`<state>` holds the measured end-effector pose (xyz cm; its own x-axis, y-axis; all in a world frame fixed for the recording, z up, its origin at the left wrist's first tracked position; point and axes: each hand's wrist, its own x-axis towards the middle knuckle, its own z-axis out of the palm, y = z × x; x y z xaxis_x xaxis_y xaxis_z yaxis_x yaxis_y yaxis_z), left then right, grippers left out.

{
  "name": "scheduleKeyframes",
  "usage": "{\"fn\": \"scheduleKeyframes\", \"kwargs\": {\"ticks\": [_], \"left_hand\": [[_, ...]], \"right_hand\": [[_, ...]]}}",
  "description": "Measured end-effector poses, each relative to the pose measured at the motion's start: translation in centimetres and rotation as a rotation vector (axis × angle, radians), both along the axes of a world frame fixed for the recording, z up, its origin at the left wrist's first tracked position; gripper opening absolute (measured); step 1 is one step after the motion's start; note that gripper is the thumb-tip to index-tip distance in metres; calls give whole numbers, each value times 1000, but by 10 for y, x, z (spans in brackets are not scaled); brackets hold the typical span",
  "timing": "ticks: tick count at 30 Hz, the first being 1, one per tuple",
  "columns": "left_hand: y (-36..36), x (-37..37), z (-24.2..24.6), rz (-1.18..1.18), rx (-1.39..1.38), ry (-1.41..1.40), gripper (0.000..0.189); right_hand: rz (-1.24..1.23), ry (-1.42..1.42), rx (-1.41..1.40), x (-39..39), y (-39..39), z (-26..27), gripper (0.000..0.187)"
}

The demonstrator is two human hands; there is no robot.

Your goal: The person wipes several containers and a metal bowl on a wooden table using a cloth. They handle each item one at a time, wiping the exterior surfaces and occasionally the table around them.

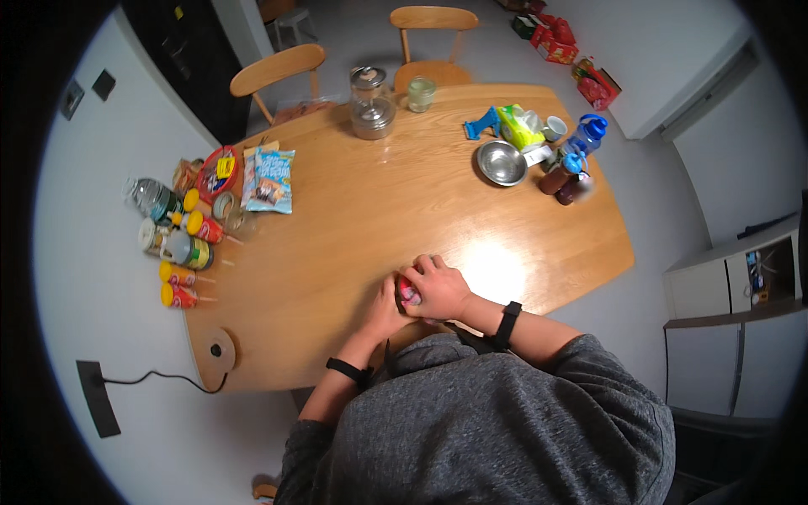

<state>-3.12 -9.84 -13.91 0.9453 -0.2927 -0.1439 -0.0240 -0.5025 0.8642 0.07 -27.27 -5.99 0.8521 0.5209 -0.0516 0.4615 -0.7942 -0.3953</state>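
Both my hands meet at the near edge of the wooden table (353,233), around a small red and pink object (409,291) that I cannot name more exactly. My right hand (439,291) curls over its top and right side. From the left, my left hand (386,310) closes against it, next to a dark edge or rim. Fingers cover most of the object. A black band circles each wrist.
Bottles, yellow-lidded containers and snack bags (273,183) line the table's left side. A glass kettle (372,107) and a glass cup (421,95) stand at the far edge. At the right are a steel bowl (502,163), a tissue pack (520,128) and drink bottles.
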Motion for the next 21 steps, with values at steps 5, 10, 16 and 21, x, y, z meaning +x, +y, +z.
{"fn": "scheduleKeyframes", "kwargs": {"ticks": [5, 10, 16, 21], "left_hand": [[4, -3, -20, -46, 196, -26, 93], [12, -6, -26, -193, 630, 105, 96], [9, -1, -19, -302, 746, 171, 95], [13, -2, -21, -310, 739, 151, 95]], "right_hand": [[-249, -54, 25, 16, -68, 12, 59], [-484, -204, -27, 56, -148, 24, 60], [-648, -344, -177, 105, -212, 19, 61], [-646, -312, -224, 136, -240, 6, 60]]}}
